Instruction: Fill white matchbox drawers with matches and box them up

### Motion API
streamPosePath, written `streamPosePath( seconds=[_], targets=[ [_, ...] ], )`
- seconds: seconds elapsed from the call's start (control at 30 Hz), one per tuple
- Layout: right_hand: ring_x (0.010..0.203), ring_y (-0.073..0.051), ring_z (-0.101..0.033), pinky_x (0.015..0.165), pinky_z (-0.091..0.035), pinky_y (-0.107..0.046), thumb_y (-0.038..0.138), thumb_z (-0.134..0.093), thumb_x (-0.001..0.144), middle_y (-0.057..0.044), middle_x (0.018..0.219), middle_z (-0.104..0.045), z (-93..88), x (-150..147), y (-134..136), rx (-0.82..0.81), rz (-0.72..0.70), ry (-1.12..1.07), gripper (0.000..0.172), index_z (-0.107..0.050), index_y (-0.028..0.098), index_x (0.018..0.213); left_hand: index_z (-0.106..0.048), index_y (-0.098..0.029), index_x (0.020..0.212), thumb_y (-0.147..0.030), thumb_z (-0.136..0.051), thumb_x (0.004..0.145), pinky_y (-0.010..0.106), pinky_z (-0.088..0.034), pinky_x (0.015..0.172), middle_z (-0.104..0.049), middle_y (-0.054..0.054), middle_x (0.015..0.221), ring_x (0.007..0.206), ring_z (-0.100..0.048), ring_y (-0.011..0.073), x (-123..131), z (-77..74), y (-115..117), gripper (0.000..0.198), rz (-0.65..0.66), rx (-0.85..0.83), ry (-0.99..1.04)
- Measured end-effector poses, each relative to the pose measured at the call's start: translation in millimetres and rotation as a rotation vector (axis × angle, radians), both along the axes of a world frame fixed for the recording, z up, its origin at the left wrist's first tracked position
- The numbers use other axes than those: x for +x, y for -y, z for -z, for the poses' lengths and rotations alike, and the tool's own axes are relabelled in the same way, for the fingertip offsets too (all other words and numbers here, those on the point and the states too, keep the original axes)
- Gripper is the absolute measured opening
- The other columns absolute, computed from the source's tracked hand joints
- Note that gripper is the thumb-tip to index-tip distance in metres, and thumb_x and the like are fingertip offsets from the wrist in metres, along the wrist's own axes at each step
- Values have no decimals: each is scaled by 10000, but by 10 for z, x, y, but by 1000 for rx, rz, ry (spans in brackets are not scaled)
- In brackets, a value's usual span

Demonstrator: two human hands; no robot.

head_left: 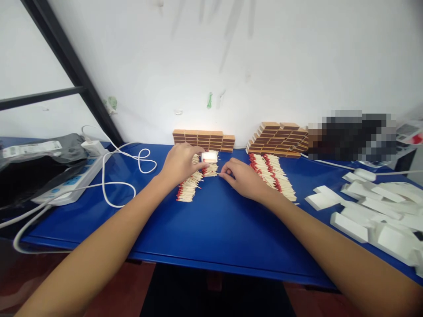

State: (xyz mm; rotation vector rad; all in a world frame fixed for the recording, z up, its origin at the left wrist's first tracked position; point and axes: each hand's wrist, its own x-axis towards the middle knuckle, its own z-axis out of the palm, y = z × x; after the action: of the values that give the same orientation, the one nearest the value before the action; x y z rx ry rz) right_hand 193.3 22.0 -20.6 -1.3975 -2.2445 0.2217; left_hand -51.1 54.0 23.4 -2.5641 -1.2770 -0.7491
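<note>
My left hand [181, 165] is closed around a small white matchbox tray [210, 156] that rests on a row of red-tipped matches [191, 186] on the blue table [214, 229]. My right hand [243, 178] lies just right of the tray, fingers pinched on a few matches beside it. A second, longer row of matches [274, 176] lies to the right of my right hand.
Two stacks of brown matchbox sleeves [203, 139] [280, 139] stand against the white wall. Several white box trays [373, 211] are scattered at the right. A power strip [74, 180] with white cables [122, 176] and a grey bag [42, 149] occupy the left.
</note>
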Motion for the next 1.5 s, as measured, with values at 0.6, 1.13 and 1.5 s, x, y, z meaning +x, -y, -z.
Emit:
streamPosePath(
  seconds=[0.6, 1.13, 1.5],
  targets=[
    [817, -179, -592, 750, -429, -299, 161, -631, 991, -42, 974, -629, -6, -203, -36, 33, -139, -49, 55, -655, 205, 967, -783, -211, 1157, -482, -783, 943, 408, -527, 890, -818, 104, 1075, 1000, -735, 290, 0, 8, -20, 346, 22, 3, 29],
    [796, -177, -590, 719, -443, -300, 157, -589, 990, -47, 950, -629, -132, -21, 75, -63, -219, 1, 111, -673, 203, 933, -780, -223, 1141, -496, -775, 945, 406, -521, 845, -817, 85, 1040, 946, -724, 285, -16, 5, -25, 336, 33, -4, 26],
    [816, -187, -586, 748, -440, -312, 210, -606, 1024, -41, 935, -627, -87, -141, 122, -113, -195, 10, 105, -641, 207, 925, -779, -223, 1156, -456, -786, 944, 416, -526, 883, -824, 86, 1074, 989, -739, 293, -12, 5, -25, 315, 39, -19, 9]
  ],
)
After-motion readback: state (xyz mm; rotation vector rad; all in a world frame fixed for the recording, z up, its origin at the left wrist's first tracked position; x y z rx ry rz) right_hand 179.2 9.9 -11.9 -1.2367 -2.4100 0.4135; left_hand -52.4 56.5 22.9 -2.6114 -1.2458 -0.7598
